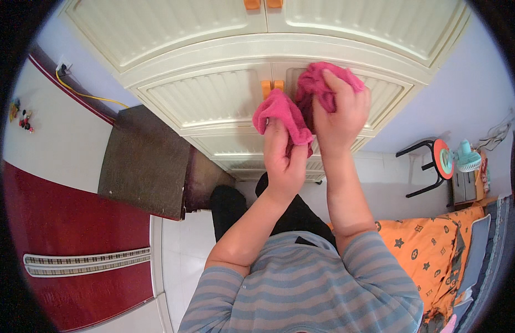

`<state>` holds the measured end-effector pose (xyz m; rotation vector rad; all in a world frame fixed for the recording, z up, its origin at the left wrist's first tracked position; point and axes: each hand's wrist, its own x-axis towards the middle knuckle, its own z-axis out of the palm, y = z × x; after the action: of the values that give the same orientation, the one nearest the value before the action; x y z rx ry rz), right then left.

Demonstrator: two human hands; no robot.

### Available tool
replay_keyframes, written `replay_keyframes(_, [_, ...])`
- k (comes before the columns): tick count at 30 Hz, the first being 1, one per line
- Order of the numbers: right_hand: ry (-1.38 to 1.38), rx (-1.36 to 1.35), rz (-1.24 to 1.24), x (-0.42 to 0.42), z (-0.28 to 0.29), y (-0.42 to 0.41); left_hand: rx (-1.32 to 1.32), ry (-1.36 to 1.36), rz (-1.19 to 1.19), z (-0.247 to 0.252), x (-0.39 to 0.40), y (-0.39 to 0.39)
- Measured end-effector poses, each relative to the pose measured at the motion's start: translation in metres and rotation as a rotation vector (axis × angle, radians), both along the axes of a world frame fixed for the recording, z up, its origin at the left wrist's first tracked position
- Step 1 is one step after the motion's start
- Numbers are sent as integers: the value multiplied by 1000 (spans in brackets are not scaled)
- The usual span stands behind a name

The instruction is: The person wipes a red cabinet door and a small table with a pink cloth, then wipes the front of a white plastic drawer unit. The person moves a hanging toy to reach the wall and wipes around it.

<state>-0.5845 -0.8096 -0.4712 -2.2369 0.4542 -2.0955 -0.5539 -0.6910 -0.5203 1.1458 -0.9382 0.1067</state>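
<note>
A crumpled pink cloth [278, 109] is gripped between both hands in front of a cream storage cabinet [211, 98]. My left hand [286, 170] pinches one bunched part, with the thumb on top. My right hand [345, 112] clutches another part higher up and to the right, before the cabinet's right middle door. Whether the two bunches are one cloth is hard to tell where they meet. Orange door handles [266, 88] show just behind the cloth. Fingers on the far side of both hands are hidden by the fabric.
A dark brown low cabinet [147, 166] stands at the left, beside a red-and-white wardrobe [74, 216]. A yellow cable [90, 96] runs along the left wall. At the right are a stool [442, 160], a small turquoise fan [467, 158] and a bed with orange bedding [419, 245].
</note>
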Motion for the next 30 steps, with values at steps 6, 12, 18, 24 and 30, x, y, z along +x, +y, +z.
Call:
replay_keyframes(6, [-57, 98, -197, -44, -2, -34, 12, -321, 118, 18, 4, -15])
replay_keyframes(12, [-224, 248, -241, -64, 4, -52, 76, -326, 156, 0, -1, -7])
replay_keyframes(18, [-154, 198, -170, -43, 13, -21, 127, -499, 443, 12, 7, -6])
replay_keyframes(24, [38, 76, 59, -4, 21, 15, 220, -447, 535, 15, 27, -10])
replay_keyframes(30, [199, -41, 253, 20, 35, 28, 249, -262, 401, 13, 38, -16])
